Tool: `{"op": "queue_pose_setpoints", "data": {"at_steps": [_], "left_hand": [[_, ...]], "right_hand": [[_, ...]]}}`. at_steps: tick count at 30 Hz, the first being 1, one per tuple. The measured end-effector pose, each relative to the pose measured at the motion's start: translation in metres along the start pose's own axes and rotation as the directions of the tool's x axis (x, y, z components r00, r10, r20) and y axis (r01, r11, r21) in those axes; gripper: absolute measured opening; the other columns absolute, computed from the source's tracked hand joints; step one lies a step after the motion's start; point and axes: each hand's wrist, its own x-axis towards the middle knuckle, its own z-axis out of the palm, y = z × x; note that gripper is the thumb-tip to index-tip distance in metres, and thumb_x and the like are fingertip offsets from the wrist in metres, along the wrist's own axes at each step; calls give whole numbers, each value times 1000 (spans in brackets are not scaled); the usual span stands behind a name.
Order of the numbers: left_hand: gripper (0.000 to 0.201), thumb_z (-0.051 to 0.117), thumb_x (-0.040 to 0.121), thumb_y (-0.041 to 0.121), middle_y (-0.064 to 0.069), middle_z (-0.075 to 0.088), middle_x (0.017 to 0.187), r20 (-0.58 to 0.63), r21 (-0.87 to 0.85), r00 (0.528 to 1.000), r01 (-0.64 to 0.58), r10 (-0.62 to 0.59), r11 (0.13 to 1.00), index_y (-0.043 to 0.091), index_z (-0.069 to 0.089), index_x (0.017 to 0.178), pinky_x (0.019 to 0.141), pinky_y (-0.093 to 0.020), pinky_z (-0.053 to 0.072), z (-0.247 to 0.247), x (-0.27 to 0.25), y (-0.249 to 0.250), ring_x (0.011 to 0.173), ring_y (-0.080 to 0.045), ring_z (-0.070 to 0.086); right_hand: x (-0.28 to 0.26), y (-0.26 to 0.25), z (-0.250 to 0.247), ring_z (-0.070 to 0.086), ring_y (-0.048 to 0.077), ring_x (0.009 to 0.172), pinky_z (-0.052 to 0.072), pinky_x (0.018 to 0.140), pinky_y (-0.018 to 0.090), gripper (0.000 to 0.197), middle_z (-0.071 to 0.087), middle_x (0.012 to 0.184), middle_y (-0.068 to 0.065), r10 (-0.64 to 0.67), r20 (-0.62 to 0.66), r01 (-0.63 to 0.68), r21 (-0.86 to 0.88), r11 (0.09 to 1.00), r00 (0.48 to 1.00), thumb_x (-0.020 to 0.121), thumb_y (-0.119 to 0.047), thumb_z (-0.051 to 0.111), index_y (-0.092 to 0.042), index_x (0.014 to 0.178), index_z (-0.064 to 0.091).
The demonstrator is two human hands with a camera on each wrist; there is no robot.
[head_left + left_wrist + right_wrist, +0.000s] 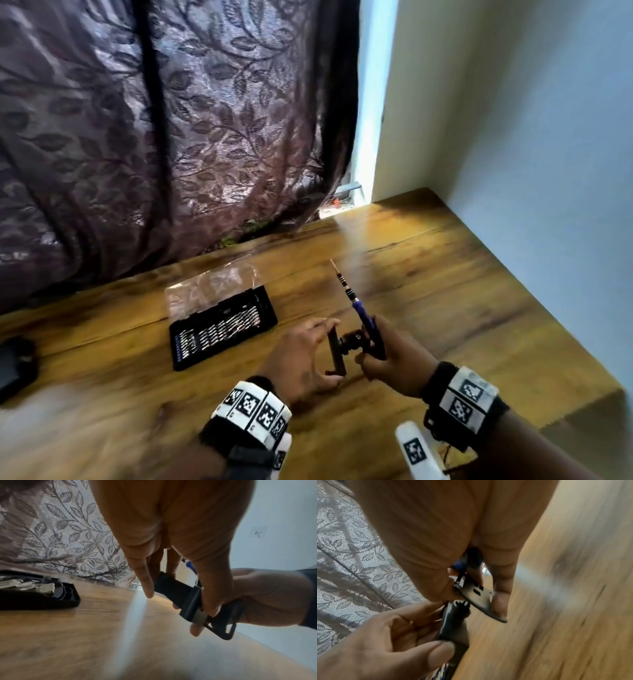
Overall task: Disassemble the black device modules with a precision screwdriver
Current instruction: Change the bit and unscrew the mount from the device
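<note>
Both hands on the black device module (pixel 354 346) above the desk's (pixel 445 274) near edge; left hand (pixel 301 356) grasps one plate, right hand (pixel 394 359) clamps the other plus the precision screwdriver (pixel 356 303) (tip skyward); pulling now could slip the driver; two flat black plates, knuckle between.

- My right hand (pixel 394 356) covers most of the screwdriver (pixel 359 310) handle, can't see the grip.
- Dark object (pixel 15 363) at the left edge is cut off.
- Bit case (pixel 222 329) contents are too small to make out.
</note>
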Motion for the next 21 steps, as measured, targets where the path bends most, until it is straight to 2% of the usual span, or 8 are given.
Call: {"op": "queue_pose_setpoints", "data": {"at_steps": [3,5,7,8,10,13,18,21], "left_hand": [[93,88,72,43,15,43,152,39,-24,998,-40,41,999,37,40,152,108,-12,28,2,14,11,136,-3,42],[92,88,71,43,15,44,150,17,-45,999,-32,33,998,37,41,151,110,-17,34,5,29,18,134,-5,44],[92,88,70,45,12,46,148,-22,-72,1000,-4,3,997,35,42,149,112,-24,38,12,47,23,133,-7,45],[92,89,70,45,10,48,147,-36,-75,999,3,-5,997,33,43,148,111,-27,40,17,59,28,131,-9,46],[89,89,69,48,8,51,143,-52,-59,998,18,-21,998,32,46,146,108,-29,42,26,82,37,127,-12,49],[88,83,70,61,8,55,139,-56,51,997,53,-50,997,33,45,144,105,-38,42,39,117,55,125,-17,52],[88,72,74,72,7,55,143,2,196,998,62,-63,979,36,38,148,108,-46,35,62,158,80,130,-23,51],[90,72,77,68,0,53,146,51,218,994,84,-97,972,34,34,151,111,-49,31,73,164,83,133,-26,47]], "right_hand": [[-3,16,-22,69,10,102,61,83,44,38,68,115,-4,-13,22,14,-41,999,1000,76,-49,62,-55,108,42],[-5,25,-34,65,5,112,58,93,44,40,64,126,-12,-27,-62,25,-35,999,998,81,-50,65,-55,115,44],[-8,33,-46,63,6,110,57,93,40,50,62,127,-11,-34,-204,20,-70,997,978,88,-47,69,-41,132,45],[-12,36,-55,63,6,106,58,89,37,49,62,123,-9,-24,-281,3,-74,997,960,90,-49,67,-37,133,46],[-22,44,-72,62,3,94,55,77,28,41,62,112,-11,3,-401,-32,-65,997,916,88,-66,59,-42,120,50],[-44,52,-90,57,3,73,41,62,16,51,59,92,-10,68,-531,-93,-21,995,844,78,-78,45,-38,108,57],[-80,67,-103,57,3,79,40,64,14,53,61,90,-7,104,-605,-134,-4,991,789,78,-76,45,-31,100,60],[-89,73,-103,59,5,81,44,67,17,52,63,91,-6,115,-601,-145,-1,989,791,79,-77,45,-31,97,61]]}}
